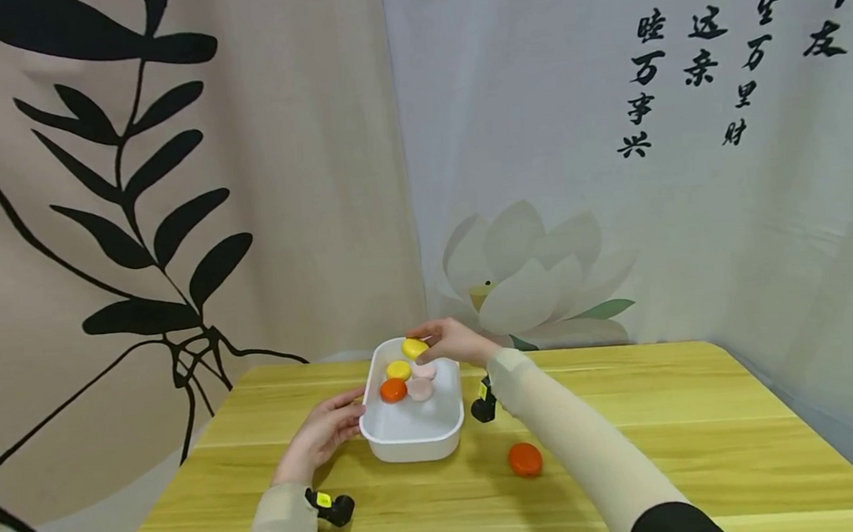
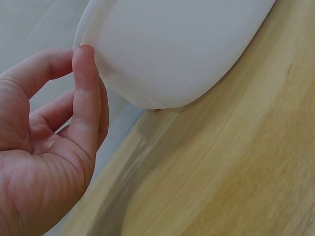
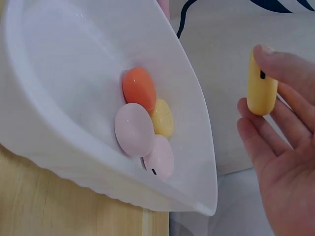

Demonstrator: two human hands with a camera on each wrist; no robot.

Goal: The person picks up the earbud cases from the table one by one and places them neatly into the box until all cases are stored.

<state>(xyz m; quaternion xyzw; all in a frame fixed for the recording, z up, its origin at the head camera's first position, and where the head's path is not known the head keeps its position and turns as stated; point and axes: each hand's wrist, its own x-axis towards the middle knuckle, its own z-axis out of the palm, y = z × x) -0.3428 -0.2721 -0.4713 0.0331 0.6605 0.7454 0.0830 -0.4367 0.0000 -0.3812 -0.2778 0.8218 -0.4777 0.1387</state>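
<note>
My right hand (image 1: pixel 461 343) pinches a yellow, pebble-like oval piece (image 1: pixel 415 349) between thumb and fingers above the far end of a white plastic box (image 1: pixel 413 449). The right wrist view shows a small black mark on this yellow piece (image 3: pixel 262 88). Inside the box lie an orange piece (image 3: pixel 139 89), another yellow piece (image 3: pixel 162 119) and two pale pink pieces (image 3: pixel 134 130), clustered together. At the box's left wall is my left hand (image 1: pixel 326 428), its fingertips (image 2: pixel 85 56) touching the outside just below the rim.
One more orange piece (image 1: pixel 524 459) lies on the wooden table (image 1: pixel 710 427), right of the box and beside the right forearm. A printed curtain (image 1: pixel 315 183) hangs behind the table's far edge.
</note>
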